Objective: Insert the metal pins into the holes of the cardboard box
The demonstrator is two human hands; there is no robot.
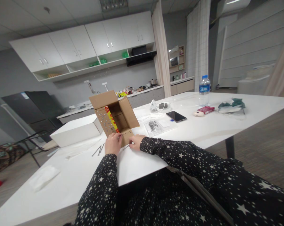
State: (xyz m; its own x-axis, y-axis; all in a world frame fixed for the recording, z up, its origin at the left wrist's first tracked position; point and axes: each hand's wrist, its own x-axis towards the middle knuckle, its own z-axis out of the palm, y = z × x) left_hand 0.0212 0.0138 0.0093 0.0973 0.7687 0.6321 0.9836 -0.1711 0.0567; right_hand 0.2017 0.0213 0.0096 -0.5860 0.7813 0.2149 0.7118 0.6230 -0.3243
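An open cardboard box [130, 113] stands tilted on the table with its flaps spread. Small grey round pieces dot its left flap, beside a red-and-yellow strip [111, 121]. A row of small holes runs along the front flap [127, 135]. My left hand [113, 143] is closed at that flap's left edge, fingers curled against the cardboard; anything smaller inside them is hidden. Low at the flap's right side, my right hand [136, 142] is closed, its fingertips pinching a thin metal rod [125, 147]. Several similar long thin rods [101, 149] lie left of my left hand.
A white box [74, 130] is behind on the left, a crumpled white tissue [45, 177] nearer. Rightward lie a plastic bag with printed paper [156, 126], a phone [176, 116], a white corded device [159, 106], a red packet [205, 110] and a water bottle [204, 91].
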